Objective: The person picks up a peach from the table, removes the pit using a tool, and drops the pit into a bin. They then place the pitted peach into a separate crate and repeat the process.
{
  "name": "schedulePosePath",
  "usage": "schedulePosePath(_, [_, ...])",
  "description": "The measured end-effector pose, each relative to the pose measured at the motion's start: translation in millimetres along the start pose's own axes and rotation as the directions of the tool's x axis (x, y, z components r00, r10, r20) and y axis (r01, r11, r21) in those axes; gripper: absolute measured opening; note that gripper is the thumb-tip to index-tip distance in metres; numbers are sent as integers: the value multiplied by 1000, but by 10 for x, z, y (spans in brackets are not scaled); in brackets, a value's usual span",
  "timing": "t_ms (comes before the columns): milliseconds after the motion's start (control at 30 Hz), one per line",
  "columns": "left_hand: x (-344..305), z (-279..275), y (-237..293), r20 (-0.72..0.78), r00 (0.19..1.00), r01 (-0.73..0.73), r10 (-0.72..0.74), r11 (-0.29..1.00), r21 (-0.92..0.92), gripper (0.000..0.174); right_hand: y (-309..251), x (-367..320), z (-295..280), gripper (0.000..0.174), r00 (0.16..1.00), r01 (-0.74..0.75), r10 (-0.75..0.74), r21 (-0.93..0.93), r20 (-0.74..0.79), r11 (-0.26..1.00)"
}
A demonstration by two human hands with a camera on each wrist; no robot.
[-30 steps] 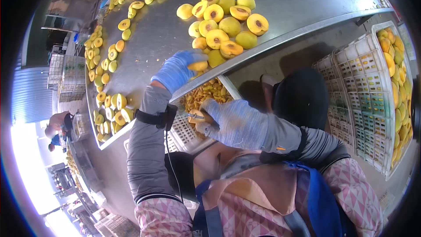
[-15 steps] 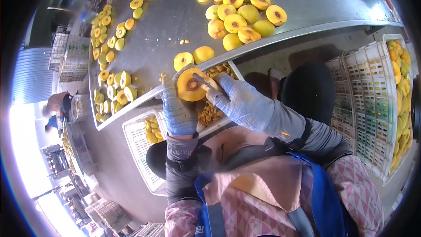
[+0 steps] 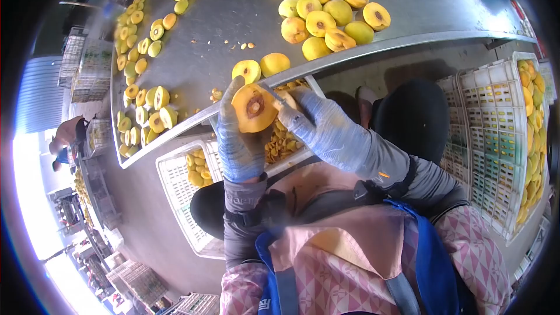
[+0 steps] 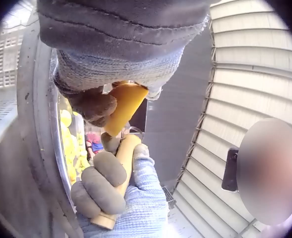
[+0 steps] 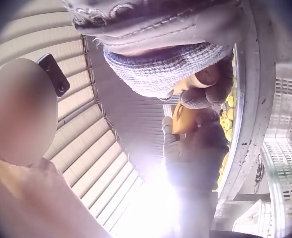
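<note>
In the head view the gloved left hand point(image 3: 238, 140) holds a halved yellow fruit point(image 3: 246, 118), its cut face up with a brown pit area in the middle. The gloved right hand point(image 3: 326, 125) grips a tool by a pale wooden handle point(image 4: 127, 166), seen in the left wrist view with fingers curled round it. The tool's metal end point(image 3: 276, 97) reaches the right edge of the cut fruit. Two fruit halves point(image 3: 246, 72) point(image 3: 275, 65) lie on the metal table point(image 3: 233, 17) just beyond the left hand.
A pile of fruit halves point(image 3: 319, 24) sits farther along the table, and more line its left side. Below the hands is a bin of small brownish pieces point(image 3: 280, 146). White crates with fruit stand at the right point(image 3: 484, 134) and lower left point(image 3: 175, 184).
The left hand has come back from the table edge with a fruit half and turned its cut face up. The tool has shifted from the fruit's centre to its right edge.
</note>
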State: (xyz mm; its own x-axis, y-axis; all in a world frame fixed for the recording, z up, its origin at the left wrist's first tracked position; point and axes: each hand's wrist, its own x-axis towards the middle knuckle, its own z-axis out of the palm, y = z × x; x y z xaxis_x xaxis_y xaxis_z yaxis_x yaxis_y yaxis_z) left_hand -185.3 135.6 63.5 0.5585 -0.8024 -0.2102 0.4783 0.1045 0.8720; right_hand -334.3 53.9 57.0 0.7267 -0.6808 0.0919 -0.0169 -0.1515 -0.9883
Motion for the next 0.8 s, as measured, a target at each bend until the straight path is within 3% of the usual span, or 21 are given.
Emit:
schedulePosePath(100, [-8,4,33,36,999,4,-6,997,73,77,-3,38,-8,37,993,60,-59,-2,-100,998])
schedulePosePath(167, [-32,-6,97,91,995,17,-28,993,115,80,73,27,23,38,976,194,-210,-200,-63,961])
schedulePosePath(233, [-71,35,187,229,973,-118,29,914,387,85,55,22,58,37,986,137,-146,-108,-82,985])
schedulePosePath(300, [-45,-42,124,238,970,-138,45,909,393,89,25,-1,82,35,992,85,-85,-9,-89,996])
schedulePosePath(367, [19,-21,10,44,999,-35,31,997,73,81,2,-39,91,34,999,43,-44,-81,-10,996])
schedulePosePath(400, [14,44,-16,-50,998,-43,44,999,4,70,-2,-63,98,34,999,46,-47,-80,-7,996])
schedulePosePath(433, [27,32,-28,-52,998,-47,47,999,4,70,-4,-86,109,34,996,93,-92,-158,13,983])
schedulePosePath(500, [30,-18,-62,-138,990,8,-31,986,-166,59,7,-98,118,34,989,144,-138,-231,43,962])
schedulePosePath(567, [-11,-40,-47,-92,994,44,-61,984,-170,57,25,-98,113,35,984,177,-174,-356,39,918])
schedulePosePath(767, [-39,86,-82,-174,984,9,-35,989,-148,50,27,-112,127,35,981,166,-190,-374,-28,912])
schedulePosePath(800, [-41,87,-89,-159,987,-26,13,997,-78,50,26,-116,130,35,982,164,-188,-374,-28,913])
